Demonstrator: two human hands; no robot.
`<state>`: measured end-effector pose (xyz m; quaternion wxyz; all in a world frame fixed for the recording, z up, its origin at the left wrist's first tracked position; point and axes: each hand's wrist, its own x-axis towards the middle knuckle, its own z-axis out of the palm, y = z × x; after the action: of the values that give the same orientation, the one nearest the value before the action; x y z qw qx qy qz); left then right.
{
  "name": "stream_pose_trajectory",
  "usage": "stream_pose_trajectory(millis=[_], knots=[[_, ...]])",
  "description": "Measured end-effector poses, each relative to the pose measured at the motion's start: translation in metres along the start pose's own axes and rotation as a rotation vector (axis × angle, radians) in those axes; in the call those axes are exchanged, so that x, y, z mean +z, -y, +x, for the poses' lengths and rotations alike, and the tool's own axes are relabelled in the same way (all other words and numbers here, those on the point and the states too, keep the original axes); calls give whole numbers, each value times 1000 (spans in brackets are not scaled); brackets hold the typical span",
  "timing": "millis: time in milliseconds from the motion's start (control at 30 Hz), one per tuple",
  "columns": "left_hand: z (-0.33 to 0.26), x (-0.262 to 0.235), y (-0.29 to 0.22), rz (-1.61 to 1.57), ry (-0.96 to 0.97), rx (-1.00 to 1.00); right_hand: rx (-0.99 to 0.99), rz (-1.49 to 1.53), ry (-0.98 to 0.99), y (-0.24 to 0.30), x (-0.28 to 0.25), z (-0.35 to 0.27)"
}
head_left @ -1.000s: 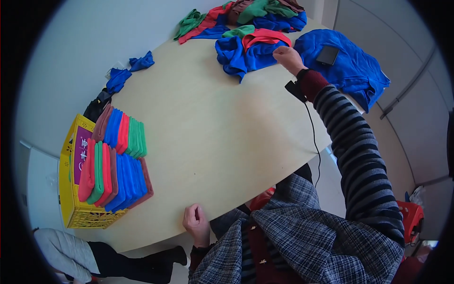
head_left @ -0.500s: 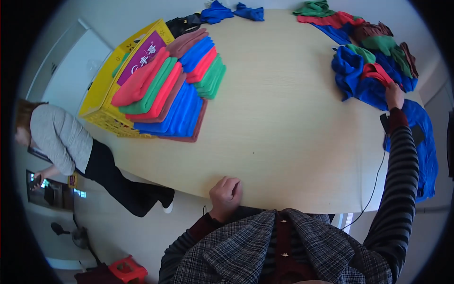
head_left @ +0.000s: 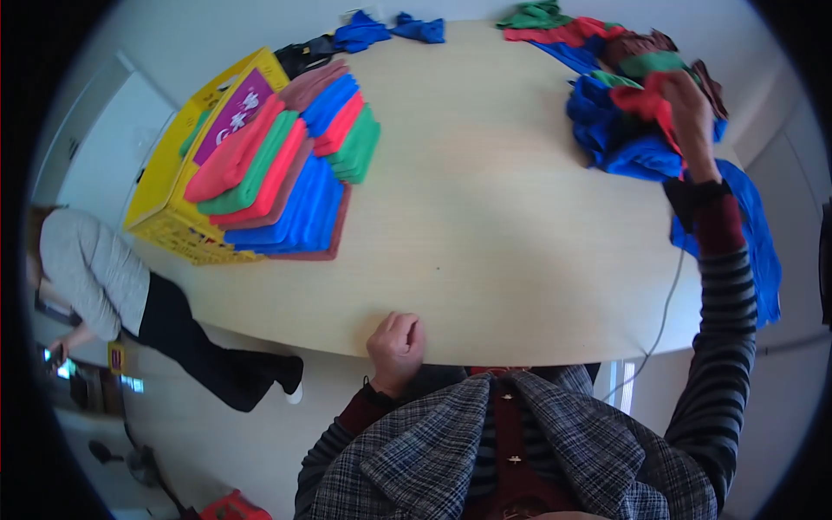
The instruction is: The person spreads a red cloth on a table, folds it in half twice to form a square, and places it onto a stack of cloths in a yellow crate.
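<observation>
At the far right of the table, my right hand (head_left: 691, 113) is closed on a red towel (head_left: 646, 102), lifting part of it from a loose heap. Blue towels (head_left: 641, 158) lie crumpled beneath it, and a green towel (head_left: 652, 63) and a brown towel (head_left: 640, 43) lie just beyond. My left hand (head_left: 397, 345) rests in a loose fist at the near edge of the table, with nothing visible in it. Neatly folded towels (head_left: 290, 204) in red, green, brown and blue are stacked at the left, well away from both hands.
A yellow crate (head_left: 160, 195) stands behind the folded stacks on the table (head_left: 485, 260). Blue cloths (head_left: 362, 33) lie at the far edge. A thin cable (head_left: 666, 303) runs from my right wrist over the near edge. Another person (head_left: 100, 260) stands at the left.
My right hand has moved farther over the heap and raised the red towel. The whole view has shifted slightly. My left hand stays in a fist at the table's edge.
</observation>
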<state>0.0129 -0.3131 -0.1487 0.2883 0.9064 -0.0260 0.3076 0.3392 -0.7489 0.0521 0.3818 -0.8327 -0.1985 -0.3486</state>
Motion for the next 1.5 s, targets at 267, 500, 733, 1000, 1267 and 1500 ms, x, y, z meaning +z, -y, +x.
stream_pose_trajectory(millis=[267, 500, 733, 1000, 1267, 1500], knots=[[-7, 4, -3, -264, 127, -135, -185, 342, 654, 240, 75, -189], [-10, -1, -24, -499, 118, 227, 117, 644, 725, 282, 109, -262], [-10, -38, -42, -606, 84, 22, 166, 623, 651, 303, 110, -252], [1, -42, -29, -635, 5, -126, -123, 308, 563, 317, 124, -247], [16, -35, -19, -872, 11, -345, 39, 343, 483, 236, 94, -242], [43, -45, -10, -1085, -27, -325, -69, -449, 391, 85, 47, -258]])
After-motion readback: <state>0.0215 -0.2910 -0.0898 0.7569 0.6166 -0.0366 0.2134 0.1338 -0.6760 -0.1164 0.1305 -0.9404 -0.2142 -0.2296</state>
